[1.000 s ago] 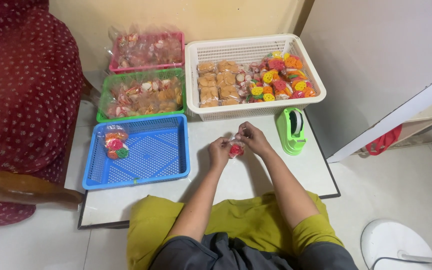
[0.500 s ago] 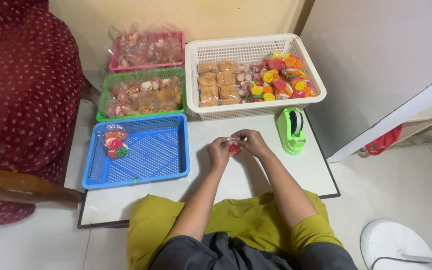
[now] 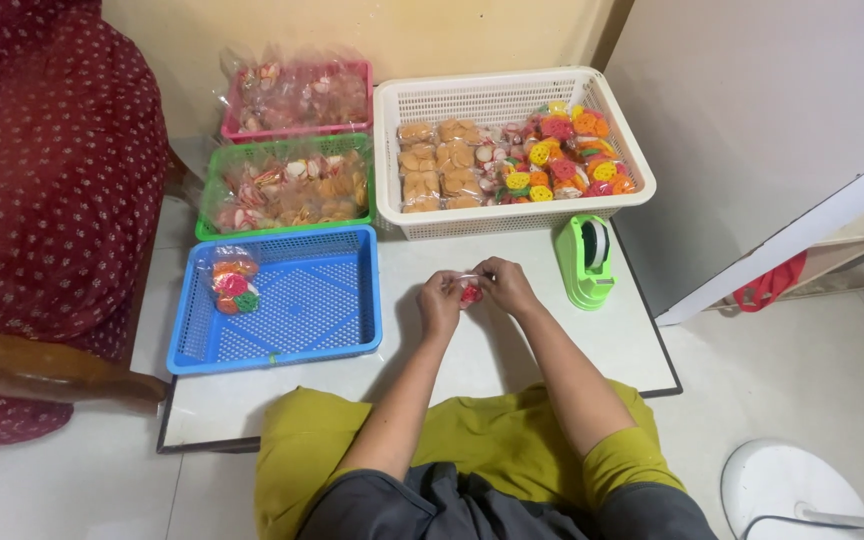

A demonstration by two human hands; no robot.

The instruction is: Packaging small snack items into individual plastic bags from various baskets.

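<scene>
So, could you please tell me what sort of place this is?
Probably a home snack-packing spot: a low white table on a tiled floor beside a maroon armchair, with a white basket of bagged snacks and a green tape dispenser.

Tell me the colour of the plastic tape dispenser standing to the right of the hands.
Bright green: the plastic tape dispenser, seen clearly in the head view.

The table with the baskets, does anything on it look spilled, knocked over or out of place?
Nothing stands out. The white, green, pink and blue plastic baskets sit squarely with their snack packets inside, the green tape dispenser stands upright, and both hands hold one small clear packet over the white table.
</scene>
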